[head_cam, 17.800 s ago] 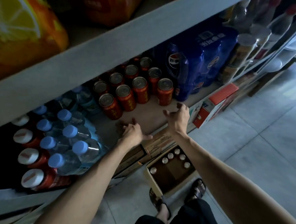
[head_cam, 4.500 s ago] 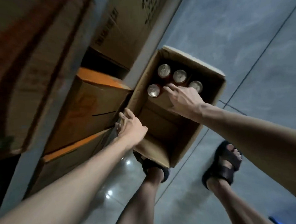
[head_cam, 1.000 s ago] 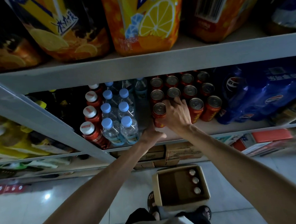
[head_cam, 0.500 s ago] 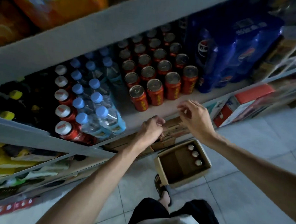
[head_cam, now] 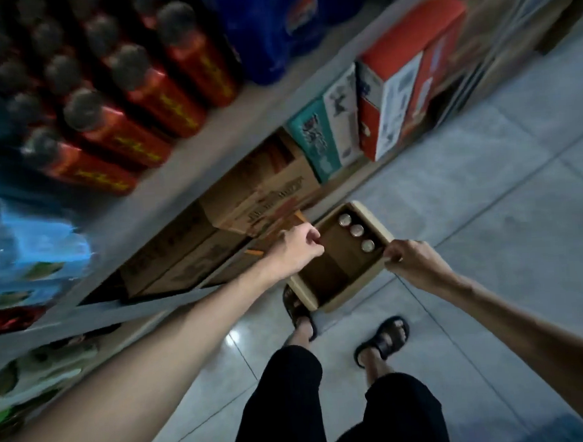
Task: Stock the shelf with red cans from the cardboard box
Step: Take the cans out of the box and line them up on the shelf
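Risk: a hasty grab could topple the three silver-topped red cans (head_cam: 356, 230) in the open brown cardboard box (head_cam: 333, 272) at frame centre. Left hand (head_cam: 298, 251) and right hand (head_cam: 410, 258) hung above, loosely curled, empty.

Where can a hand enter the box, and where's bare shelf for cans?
Inside the cardboard box, all bare but three cans along its far end. On the shelf, a bare strip fronts the red cans; behind is packed.

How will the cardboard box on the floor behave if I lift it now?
Probably light: the cardboard box holds only three cans. They sit along one end, so it likely tips that way. Open-topped walls may flex.
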The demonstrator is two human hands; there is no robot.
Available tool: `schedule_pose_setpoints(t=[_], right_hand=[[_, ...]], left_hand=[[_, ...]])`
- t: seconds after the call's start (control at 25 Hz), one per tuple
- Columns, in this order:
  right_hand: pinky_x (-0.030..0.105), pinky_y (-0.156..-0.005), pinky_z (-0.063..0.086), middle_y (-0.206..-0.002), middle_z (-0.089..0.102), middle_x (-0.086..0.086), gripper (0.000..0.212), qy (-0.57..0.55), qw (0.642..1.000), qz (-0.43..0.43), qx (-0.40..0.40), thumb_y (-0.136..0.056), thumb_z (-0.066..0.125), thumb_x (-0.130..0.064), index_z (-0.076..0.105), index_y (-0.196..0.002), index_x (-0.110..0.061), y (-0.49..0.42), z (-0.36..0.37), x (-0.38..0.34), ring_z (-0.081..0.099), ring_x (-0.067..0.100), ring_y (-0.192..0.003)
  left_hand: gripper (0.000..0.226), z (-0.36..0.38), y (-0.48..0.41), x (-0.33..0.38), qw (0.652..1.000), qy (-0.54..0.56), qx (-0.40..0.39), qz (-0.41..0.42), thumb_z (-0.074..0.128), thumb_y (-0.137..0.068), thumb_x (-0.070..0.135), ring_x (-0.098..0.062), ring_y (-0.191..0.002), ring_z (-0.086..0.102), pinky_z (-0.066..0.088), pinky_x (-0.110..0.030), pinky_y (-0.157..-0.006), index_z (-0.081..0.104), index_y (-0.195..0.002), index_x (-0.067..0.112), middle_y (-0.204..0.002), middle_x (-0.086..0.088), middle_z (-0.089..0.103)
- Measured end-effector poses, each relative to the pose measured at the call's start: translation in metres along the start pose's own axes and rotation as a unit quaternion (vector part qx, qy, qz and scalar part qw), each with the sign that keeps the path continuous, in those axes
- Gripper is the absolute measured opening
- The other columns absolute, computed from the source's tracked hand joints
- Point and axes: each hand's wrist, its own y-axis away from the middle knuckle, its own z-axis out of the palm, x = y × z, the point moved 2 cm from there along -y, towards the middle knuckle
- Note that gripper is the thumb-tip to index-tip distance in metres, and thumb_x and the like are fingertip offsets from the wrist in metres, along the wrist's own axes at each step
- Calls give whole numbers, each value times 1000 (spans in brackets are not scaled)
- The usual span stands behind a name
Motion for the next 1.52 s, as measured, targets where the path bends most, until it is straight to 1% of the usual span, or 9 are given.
schedule_pose_setpoints(t=[0.2,0.48,0.68,0.88,1.04,1.16,1.24,1.4,1.52], right_hand=[[37,-69,55,-94,69,9,18,49,998,21,-42,-86,66,-29,66,-99,-17,-119,89,91,65,27,-83],[32,-64,46,-94,67,19,18,38,996,52,64,-87,62,-19,65,-101,-7,-308,226,169,62,33,-79],[34,-63,36,-117,58,14,45,170,978,76,94,-91,61,-39,53,-122,-8,-369,310,176,62,35,-98],[31,-60,37,-106,64,9,26,243,957,142,66,-97,50,-18,60,-120,-12,-392,342,196,65,26,-87],[38,-69,50,-116,59,23,34,54,979,159,116,-94,51,-6,50,-127,2,-395,342,205,62,38,-92],[34,-63,45,-105,60,17,40,7,975,188,122,-86,68,-31,54,-113,-6,-370,326,189,62,35,-84],[33,-65,46,-105,54,12,55,-99,971,199,84,-78,75,-42,50,-117,-11,-343,310,177,60,30,-87],[11,-54,47,-105,67,1,45,-330,939,98,5,-78,79,-36,56,-115,-24,-261,227,129,64,5,-78],[21,-54,51,-102,70,5,52,-390,918,55,-38,-67,78,-41,63,-113,-23,-191,138,71,71,20,-80]], left_hand=[[49,84,-161,-67,982,-179,-31,-57,53,-88,36,-37,-123,50,44,-41,-100,49,-135,25,-129,-17,59],[76,194,-359,-181,955,-283,-50,-78,55,-89,34,-38,-134,41,35,-46,-108,19,-153,15,-152,-15,34],[91,231,-408,-218,937,-337,-42,-84,55,-94,36,-42,-146,18,22,-46,-116,-7,-154,7,-162,-23,0],[93,241,-426,-233,945,-311,-43,-95,56,-95,33,-44,-148,6,15,-47,-119,-10,-154,3,-160,-27,-11],[78,237,-431,-239,951,-294,-65,-76,55,-94,32,-45,-148,4,21,-51,-117,9,-155,14,-159,-26,-14],[65,224,-416,-237,969,-234,-66,-49,57,-92,28,-40,-143,27,32,-46,-111,29,-150,16,-162,-19,3],[64,215,-393,-229,979,-191,-73,-19,60,-89,27,-32,-136,39,37,-38,-104,34,-147,17,-158,-12,22],[82,178,-315,-175,985,-124,-114,45,73,-81,31,-22,-138,38,31,-27,-104,30,-150,18,-154,-5,37],[88,131,-246,-122,985,-86,-115,91,81,-72,33,-19,-132,47,34,-20,-98,36,-147,22,-143,-6,51]])
